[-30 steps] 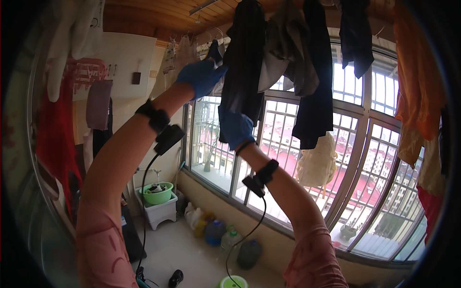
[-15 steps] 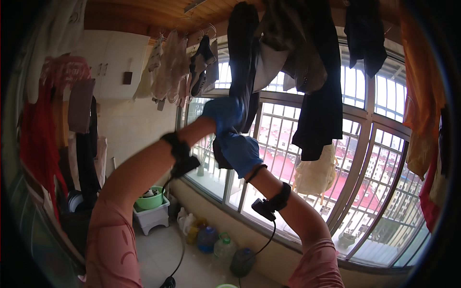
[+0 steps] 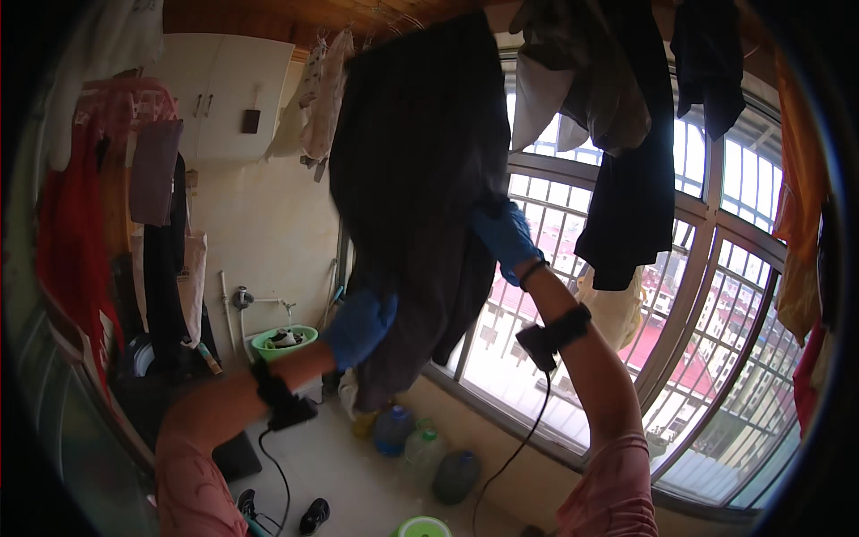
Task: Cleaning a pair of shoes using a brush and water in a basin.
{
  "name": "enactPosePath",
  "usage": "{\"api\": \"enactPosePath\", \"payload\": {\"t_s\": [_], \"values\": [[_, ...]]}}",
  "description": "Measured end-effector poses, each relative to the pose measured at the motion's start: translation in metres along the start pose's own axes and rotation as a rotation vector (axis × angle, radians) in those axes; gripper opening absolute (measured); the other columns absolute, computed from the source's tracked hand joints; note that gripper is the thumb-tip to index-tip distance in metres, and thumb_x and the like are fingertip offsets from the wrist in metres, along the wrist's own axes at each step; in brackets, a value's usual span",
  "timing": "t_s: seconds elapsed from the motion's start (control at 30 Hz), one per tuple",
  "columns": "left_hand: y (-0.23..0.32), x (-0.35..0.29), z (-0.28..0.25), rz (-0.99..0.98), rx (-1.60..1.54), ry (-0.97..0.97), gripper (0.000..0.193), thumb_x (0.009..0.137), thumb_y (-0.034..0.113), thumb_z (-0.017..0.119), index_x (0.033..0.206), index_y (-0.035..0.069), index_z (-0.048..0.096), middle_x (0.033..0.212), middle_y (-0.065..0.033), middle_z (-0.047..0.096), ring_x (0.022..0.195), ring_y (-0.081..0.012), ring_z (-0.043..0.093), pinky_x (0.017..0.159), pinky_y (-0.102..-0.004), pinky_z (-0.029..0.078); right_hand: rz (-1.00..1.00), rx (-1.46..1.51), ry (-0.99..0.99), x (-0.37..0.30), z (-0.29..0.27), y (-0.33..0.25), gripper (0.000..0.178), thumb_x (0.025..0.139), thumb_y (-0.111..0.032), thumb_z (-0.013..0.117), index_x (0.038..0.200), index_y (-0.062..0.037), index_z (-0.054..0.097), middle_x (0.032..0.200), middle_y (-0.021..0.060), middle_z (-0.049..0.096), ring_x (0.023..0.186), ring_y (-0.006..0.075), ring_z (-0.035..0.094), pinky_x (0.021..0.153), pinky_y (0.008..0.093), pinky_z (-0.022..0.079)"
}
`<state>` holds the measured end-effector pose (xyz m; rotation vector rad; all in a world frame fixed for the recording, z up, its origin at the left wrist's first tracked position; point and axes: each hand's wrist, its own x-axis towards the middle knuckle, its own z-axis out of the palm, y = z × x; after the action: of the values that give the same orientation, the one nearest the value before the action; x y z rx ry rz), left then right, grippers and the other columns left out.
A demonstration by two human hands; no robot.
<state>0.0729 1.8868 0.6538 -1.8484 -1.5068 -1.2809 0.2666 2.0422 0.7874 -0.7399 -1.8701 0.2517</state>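
1. Two blue-gloved hands are up and working on one dark pair of trousers [image 3: 416,170] (trousers by the shape, at least), hanging broad and high, right in front of the window [image 3: 528,358].
2. Over on the right edge, the right hand [image 3: 506,234] is closed on the cloth, by the look of the pucker there, arm stretched well up.
3. Lower down, the left hand [image 3: 360,329] meets one trouser leg; whether those fingers pinch or merely press, nobody can tell from here.
4. Progress check: the trousers are up and spread wide at the top, but the legs overlap below, and with both hands on the fabric the job looks unfinished. What holds the upper edge (clip, hook or rail) does not show.
5. Already hanging, hands nowhere near: a grey garment [image 3: 617,121], a second black garment [image 3: 631,237] and an orange garment [image 3: 792,206], with a red garment [image 3: 72,237] far left.
6. Down below, a green basin [image 3: 260,344] holds a few items, unidentifiable at this range, and plastic jugs [image 3: 424,455] line the wall.
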Motion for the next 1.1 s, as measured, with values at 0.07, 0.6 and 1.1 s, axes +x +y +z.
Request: {"api": "enactPosePath", "payload": {"t_s": [0.07, 0.6, 1.1], "values": [[-0.02, -0.05, 0.015, 0.006, 0.065, 0.049, 0.037, 0.087, 0.027, 0.047, 0.06, 0.002, 0.048, 0.053, -0.0185, 0.049, 0.052, -0.0352, 0.049, 0.049, -0.0434, 0.038, 0.3, 0.17, -0.273, 0.0, 0.021, -0.003, 0.032, 0.083, -0.024, 0.052, 0.109, -0.0065, 0.047, 0.111, 0.0115, 0.054, 0.088, 0.0273, 0.055, 0.072, 0.0391, 0.044], [-0.058, -0.218, -0.091, -0.703, -0.745, -0.339, 0.03, 0.09, 0.017, 0.043, 0.112, -0.002, 0.051, 0.107, -0.0159, 0.057, 0.098, -0.0232, 0.057, 0.086, -0.0328, 0.044, 0.253, 0.49, -1.31, -0.277, 0.184, 0.073, 0.061, 0.073, -0.038, 0.064, 0.122, -0.0073, 0.042, 0.116, 0.0137, 0.051, 0.106, 0.0277, 0.049, 0.089, 0.0345, 0.04], [0.198, -0.379, -0.25, -1.522, -0.871, 1.033, 0.035, 0.085, 0.032, 0.052, 0.098, 0.0, 0.059, 0.098, -0.0093, 0.062, 0.087, -0.0201, 0.057, 0.084, -0.033, 0.044, 0.733, 1.246, -2.047, -0.638, 0.328, -0.052, 0.035, 0.088, -0.024, 0.048, 0.117, -0.0046, 0.047, 0.113, 0.0092, 0.053, 0.104, 0.0227, 0.05, 0.092, 0.0338, 0.038]]}}
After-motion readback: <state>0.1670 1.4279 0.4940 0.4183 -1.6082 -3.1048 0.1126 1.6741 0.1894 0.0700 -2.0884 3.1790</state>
